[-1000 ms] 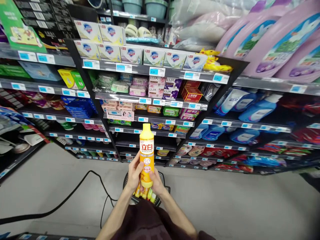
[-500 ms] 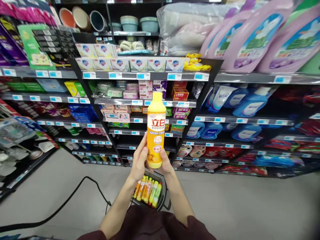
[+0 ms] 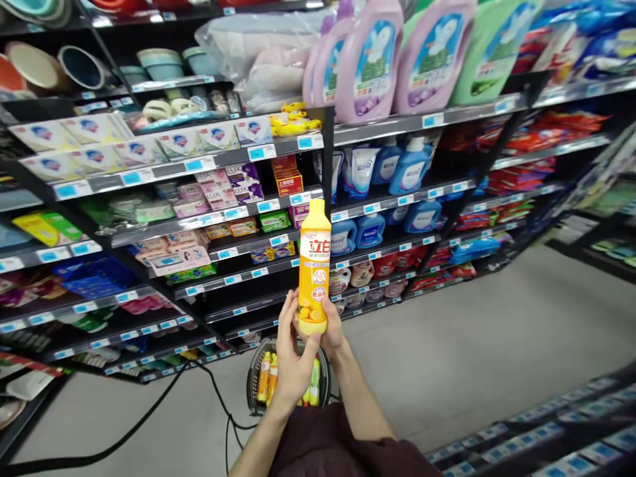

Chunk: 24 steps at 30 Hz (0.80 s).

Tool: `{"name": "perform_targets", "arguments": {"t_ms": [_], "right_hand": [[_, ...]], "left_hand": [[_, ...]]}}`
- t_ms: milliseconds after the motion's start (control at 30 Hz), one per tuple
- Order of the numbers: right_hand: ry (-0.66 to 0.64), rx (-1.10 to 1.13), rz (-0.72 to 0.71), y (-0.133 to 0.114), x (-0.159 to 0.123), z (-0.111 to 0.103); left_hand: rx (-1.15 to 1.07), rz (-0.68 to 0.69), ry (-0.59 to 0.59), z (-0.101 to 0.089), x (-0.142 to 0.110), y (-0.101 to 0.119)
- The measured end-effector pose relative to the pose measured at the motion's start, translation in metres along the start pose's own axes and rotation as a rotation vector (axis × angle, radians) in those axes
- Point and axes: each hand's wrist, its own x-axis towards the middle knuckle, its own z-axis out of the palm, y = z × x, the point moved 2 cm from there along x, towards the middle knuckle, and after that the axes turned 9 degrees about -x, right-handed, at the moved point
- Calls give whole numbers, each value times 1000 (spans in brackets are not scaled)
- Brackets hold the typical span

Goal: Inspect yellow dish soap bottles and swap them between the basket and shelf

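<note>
An upright yellow bottle of dish soap (image 3: 314, 271) with a yellow cap and red lettering is held up in front of me. My left hand (image 3: 293, 354) grips its lower left side, with the thumb at the base. On the lower right side, my right hand (image 3: 334, 324) is closed around it too. Below my hands stands a dark shopping basket (image 3: 253, 377) holding several yellow, orange and green bottles (image 3: 265, 377). My left hand and forearm hide part of the basket.
Shelves ahead carry soap boxes (image 3: 218, 137), large purple detergent jugs (image 3: 371, 63) and blue bottles (image 3: 410, 165). A black cable (image 3: 144, 424) runs over the grey floor (image 3: 477, 338) at left. Another shelf's price-tag edge (image 3: 501, 450) lies at lower right.
My view has turned right, so the shelves have shifted left and tilted. The bottle stays in both hands; my left hand now sits lower on it, with its thumb at the base.
</note>
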Motion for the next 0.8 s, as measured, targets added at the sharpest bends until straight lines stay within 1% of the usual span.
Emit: {"name": "perform_targets", "arguments": {"t_ms": [67,167,300,367,500,600,667,800], "right_hand": [[-53,-56,-68,-8,1,-8],[-126,-129,-120,-22,-1,-10],[-97,-194,-196,-44,-4,-5],[-83,-221,-222,-50,-4,-5],[-64,-320,-261,-52,0,-13],[-66,-382,-299,-49,2,-20],[-89,-395,-312,-49,3,-21],[-126,-415,-307,-49,3,-17]], "left_hand": [[2,31,4,9,-2,-5],[56,54,27,16,-7,-11],[78,36,36,23,-8,-17],[76,29,34,26,-6,-19],[63,6,22,25,-4,-24],[2,-40,22,21,-4,-30],[-49,-61,23,19,-3,-32],[-107,-43,45,18,-2,-29]]}}
